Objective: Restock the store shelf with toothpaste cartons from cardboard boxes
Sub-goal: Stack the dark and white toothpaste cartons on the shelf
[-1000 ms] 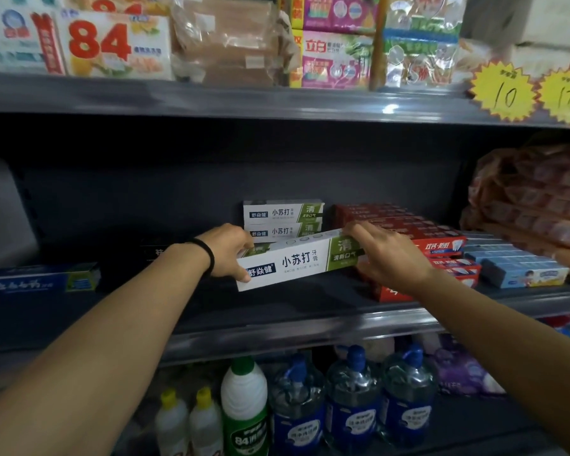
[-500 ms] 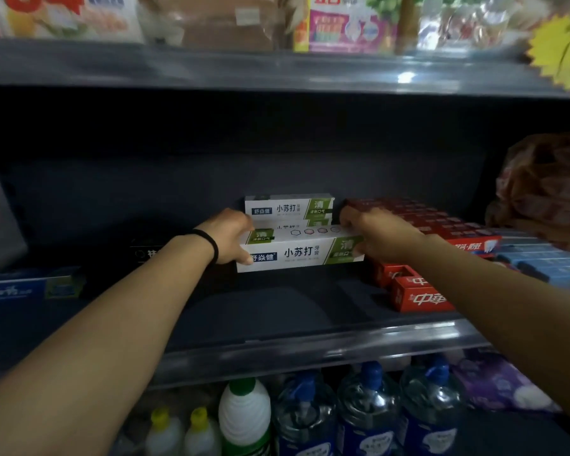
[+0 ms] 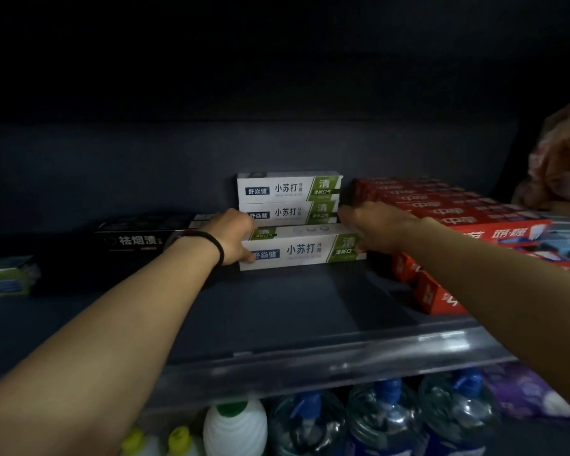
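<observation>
A white and green toothpaste carton (image 3: pixel 301 250) lies flat on the dark shelf (image 3: pixel 277 311), in front of two stacked cartons of the same kind (image 3: pixel 288 197). My left hand (image 3: pixel 232 236), with a black band on the wrist, grips the carton's left end. My right hand (image 3: pixel 375 225) grips its right end, fingers curled over the top. Both arms reach deep into the shelf.
Red toothpaste cartons (image 3: pixel 448 225) are stacked right of the white ones. A black carton (image 3: pixel 135 240) and a blue-green one (image 3: pixel 5 279) lie to the left. The shelf's clear front rail (image 3: pixel 343 360) runs across; bottles (image 3: pixel 310 426) stand on the level below.
Both hands have lowered the carton from a tilted hold onto the shelf and pushed it back toward the stack. My head has moved closer and lower.
</observation>
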The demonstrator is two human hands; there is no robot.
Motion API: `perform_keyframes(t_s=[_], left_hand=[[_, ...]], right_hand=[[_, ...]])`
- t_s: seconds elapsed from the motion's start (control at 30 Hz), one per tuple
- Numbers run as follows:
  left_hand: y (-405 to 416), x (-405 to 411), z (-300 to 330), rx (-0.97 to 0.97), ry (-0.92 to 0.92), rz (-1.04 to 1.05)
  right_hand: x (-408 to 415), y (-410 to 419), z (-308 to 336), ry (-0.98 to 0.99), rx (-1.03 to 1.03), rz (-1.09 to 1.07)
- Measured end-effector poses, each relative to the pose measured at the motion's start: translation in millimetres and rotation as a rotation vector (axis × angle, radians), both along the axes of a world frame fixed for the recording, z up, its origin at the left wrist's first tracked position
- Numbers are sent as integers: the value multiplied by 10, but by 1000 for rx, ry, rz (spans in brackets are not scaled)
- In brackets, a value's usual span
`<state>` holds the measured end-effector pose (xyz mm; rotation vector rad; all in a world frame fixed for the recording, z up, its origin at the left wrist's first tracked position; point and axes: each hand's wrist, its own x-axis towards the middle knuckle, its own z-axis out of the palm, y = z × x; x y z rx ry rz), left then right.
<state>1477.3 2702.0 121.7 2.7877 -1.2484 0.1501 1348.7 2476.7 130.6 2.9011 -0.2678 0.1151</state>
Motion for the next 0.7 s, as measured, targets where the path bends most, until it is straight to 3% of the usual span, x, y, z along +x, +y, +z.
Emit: perform_keyframes(t_s=[0.37, 0.7], left_hand=[[-259, 443, -119, 13, -254, 22], [-528, 775, -158, 22, -299, 46]], right_hand=[[566, -145, -57, -71, -111, 21], [894, -333, -86, -50, -208, -37]])
